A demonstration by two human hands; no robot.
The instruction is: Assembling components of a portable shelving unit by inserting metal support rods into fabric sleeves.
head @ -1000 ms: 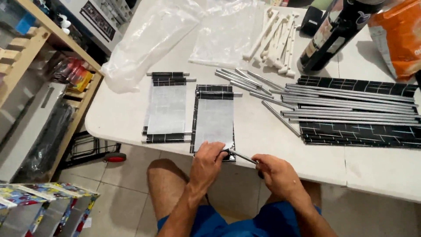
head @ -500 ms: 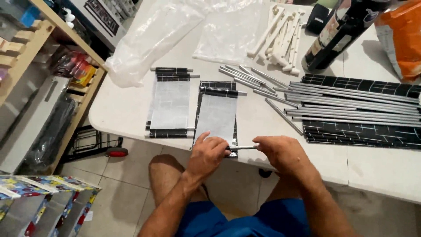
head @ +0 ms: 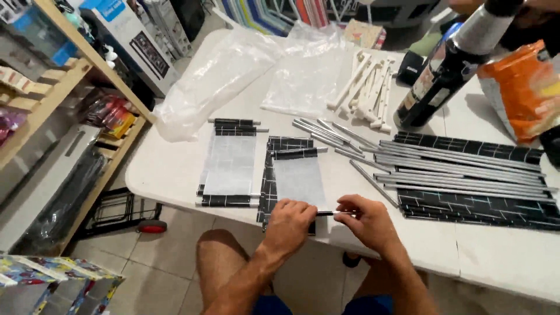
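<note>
Rod (head: 332, 213) is now sliding further into the fabric panel (head: 297, 179) hem vs. 0.5 s ago. L hand (head: 289, 224) is pinching panel's near edge; R hand (head: 364, 220) is gripping rod, at counter (head: 175, 169) edge just right of panel.

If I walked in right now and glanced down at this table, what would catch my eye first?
Probably the two hands at the near edge of the white table: the left hand presses on a grey fabric panel while the right hand pinches a thin metal rod at its hem. To the right lies a row of long silver rods on black patterned fabric, with a dark bottle and an orange bag behind.
</note>
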